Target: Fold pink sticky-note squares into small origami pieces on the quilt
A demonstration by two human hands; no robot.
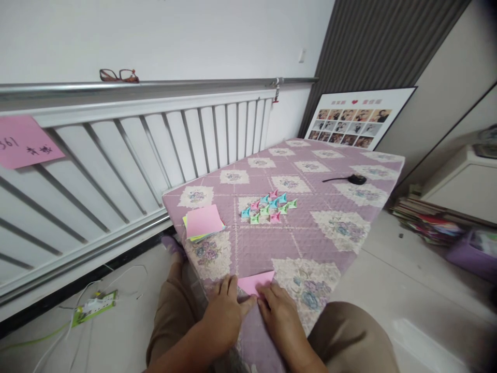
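Observation:
A folded piece of pink paper (256, 282) lies on the patterned tablecloth close to me, its upper edge slanting up to a point at the right. My left hand (225, 310) holds its left side, thumb stretched to the paper's lower edge. At the lower right edge, my right hand (280, 311) presses the paper with bent fingers. The two thumbs are close together, and the fingers hide parts of the paper. Beyond my left hand sits a stack of square paper sheets (204, 221), pink on top. Several small folded paper shapes (268, 207), pink, blue and green, stand grouped mid-table.
A black round object with a thin handle (356, 179) lies on the table's right side. A white radiator (217, 137) borders the left; glasses (118, 75) rest on the pipe above. A photo board (361, 116) leans behind. A power strip (95, 308) with cables lies on the floor.

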